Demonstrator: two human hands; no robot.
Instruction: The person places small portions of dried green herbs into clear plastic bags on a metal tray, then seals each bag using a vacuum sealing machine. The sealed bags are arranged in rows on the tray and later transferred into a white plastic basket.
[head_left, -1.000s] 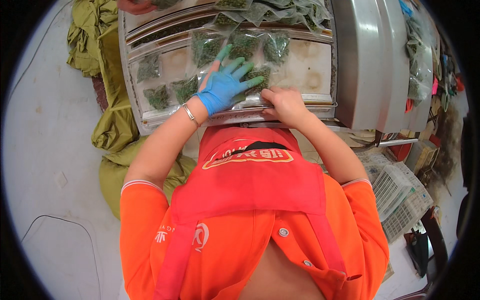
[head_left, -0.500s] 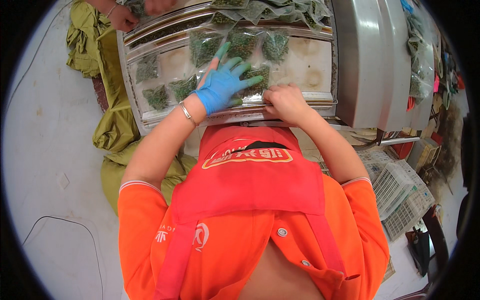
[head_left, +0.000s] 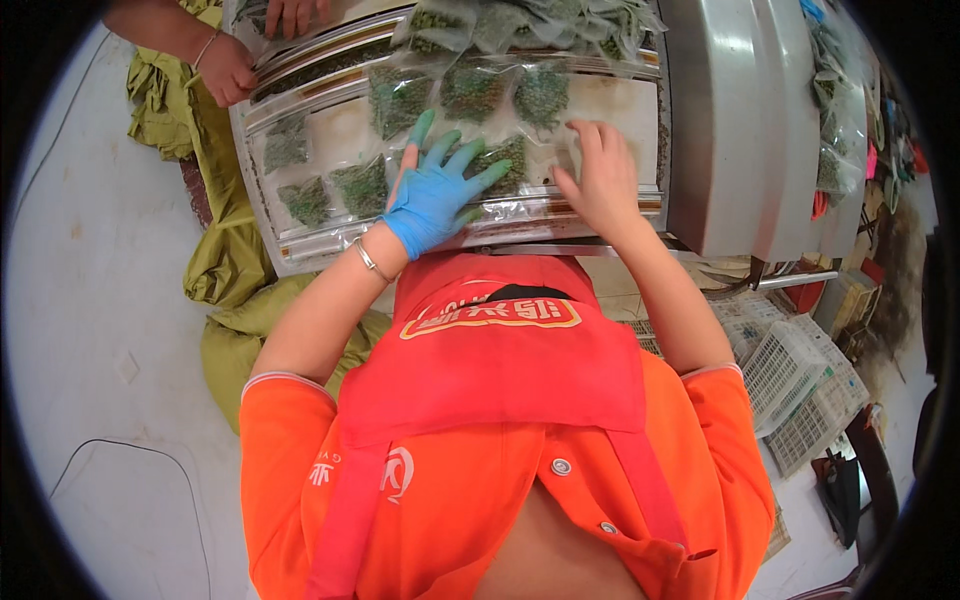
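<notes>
In the head view, the clear bag of small green pieces [head_left: 513,150] lies at 12 o'clock on the white tray [head_left: 335,125]. The gloved left hand [head_left: 430,200], at 11 o'clock, is spread flat, fingertips over the bag. The bare right hand [head_left: 607,185], at 1 o'clock, has thumb and fingers apart; contact is unclear. The bag looks light, soft and slippery, probably best pinched by its flat plastic margin.
</notes>
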